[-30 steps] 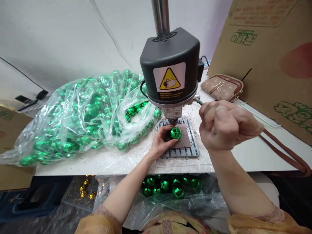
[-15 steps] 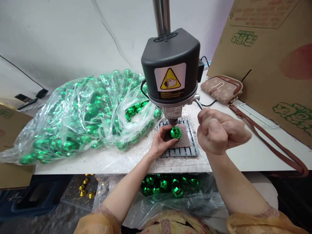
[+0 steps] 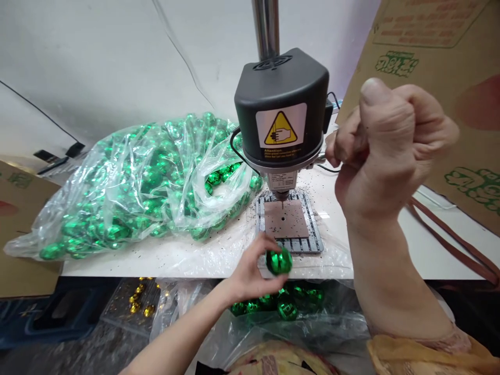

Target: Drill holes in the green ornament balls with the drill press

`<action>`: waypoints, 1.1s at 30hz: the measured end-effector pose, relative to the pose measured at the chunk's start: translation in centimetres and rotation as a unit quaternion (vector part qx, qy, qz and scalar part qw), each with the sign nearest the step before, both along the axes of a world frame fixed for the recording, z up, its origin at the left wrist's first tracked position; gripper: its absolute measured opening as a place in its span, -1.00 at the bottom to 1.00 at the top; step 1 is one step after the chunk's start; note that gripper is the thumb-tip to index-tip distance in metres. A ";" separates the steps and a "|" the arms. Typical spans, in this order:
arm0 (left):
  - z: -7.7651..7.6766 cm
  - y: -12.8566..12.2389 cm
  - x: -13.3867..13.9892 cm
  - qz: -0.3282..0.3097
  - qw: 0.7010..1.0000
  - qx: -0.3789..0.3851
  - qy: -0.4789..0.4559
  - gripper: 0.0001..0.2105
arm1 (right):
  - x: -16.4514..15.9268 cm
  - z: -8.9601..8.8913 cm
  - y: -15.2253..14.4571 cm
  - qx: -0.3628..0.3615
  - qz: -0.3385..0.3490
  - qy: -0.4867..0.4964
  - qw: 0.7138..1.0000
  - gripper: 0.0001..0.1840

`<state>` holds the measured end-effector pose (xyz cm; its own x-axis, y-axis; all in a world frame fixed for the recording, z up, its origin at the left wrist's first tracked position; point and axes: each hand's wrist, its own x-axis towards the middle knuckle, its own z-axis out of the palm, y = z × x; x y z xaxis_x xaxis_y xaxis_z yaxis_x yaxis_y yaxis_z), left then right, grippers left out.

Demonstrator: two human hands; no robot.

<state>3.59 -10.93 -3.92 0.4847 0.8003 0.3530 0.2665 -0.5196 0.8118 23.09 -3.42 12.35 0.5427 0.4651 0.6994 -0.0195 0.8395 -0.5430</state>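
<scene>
- The left hand's (image 3: 252,268) thumb and forefinger were spread in a wide C, with a shiny green faceted ball (image 3: 279,262) between them; blur made it impossible to tell whether they gripped it.
- The ball was in front of the drill, near the tabletop's (image 3: 136,266) front edge.
- The right hand (image 3: 380,140) made a fist, fingers curled round a slim metal lever (image 3: 321,158) at the side of a black-housed bench drill (image 3: 282,94).
- The drill's white label (image 3: 280,126) showed a yellow hand-warning triangle and read "Attention."; the lines beneath were too small to read. Fine print on the lower white plate (image 3: 282,180) was illegible too.
- Under the bit lay a flat brown square board (image 3: 295,221) with a dark hole, on a slotted grey metal base (image 3: 317,244).
- To the left bulged a clear plastic bag (image 3: 228,202) of similar green balls; more (image 3: 287,310) sat below the tabletop's edge.
- On the right, a brown cardboard box (image 3: 437,31) carried green lettering and pale red print, neither legible.
</scene>
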 end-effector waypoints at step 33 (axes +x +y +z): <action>3.0 22.2 -7.7 0.283 0.929 -0.210 -0.113 -0.74 | 0.3 -1.0 0.9 0.068 -0.007 0.002 0.998 -0.58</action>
<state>-4.15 11.25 -0.93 -0.1034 0.9946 -0.0067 0.1982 0.0272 0.9798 23.44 -2.48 11.34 0.5515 0.3589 0.7530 -0.0102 0.9056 -0.4241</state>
